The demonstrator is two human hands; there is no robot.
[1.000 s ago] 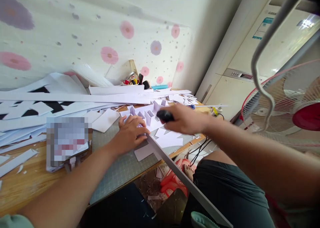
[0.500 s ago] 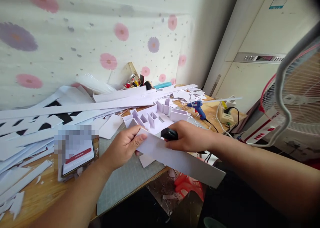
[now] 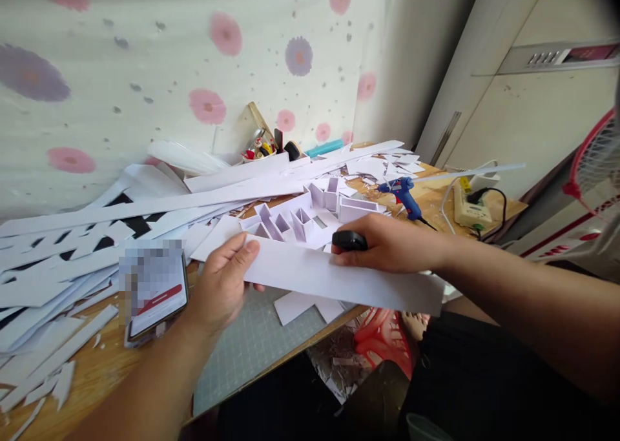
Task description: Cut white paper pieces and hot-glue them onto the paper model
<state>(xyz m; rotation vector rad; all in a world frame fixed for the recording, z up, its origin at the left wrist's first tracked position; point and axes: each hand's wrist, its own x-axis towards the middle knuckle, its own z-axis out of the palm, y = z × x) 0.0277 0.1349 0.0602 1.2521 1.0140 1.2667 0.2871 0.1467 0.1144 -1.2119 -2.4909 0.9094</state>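
Note:
A long white board strip is raised over the front of the grey-green cutting mat. My left hand pinches its left end, thumb on top. My right hand is closed around a black tool and also rests on the strip's upper edge; what the tool is, I cannot make out. Just behind the strip stands a white model with small upright box-like walls. Cut white pieces lie on the mat below the strip.
Long white strips and sheets cover the table's left and back. A phone leans at the left. A blue glue gun and a power strip are at the right; a cup of tools stands behind.
The strip has turned closer to level, its right end raised. My left hand has shifted slightly left, my right hand slightly right and up. The camera view has shifted too.

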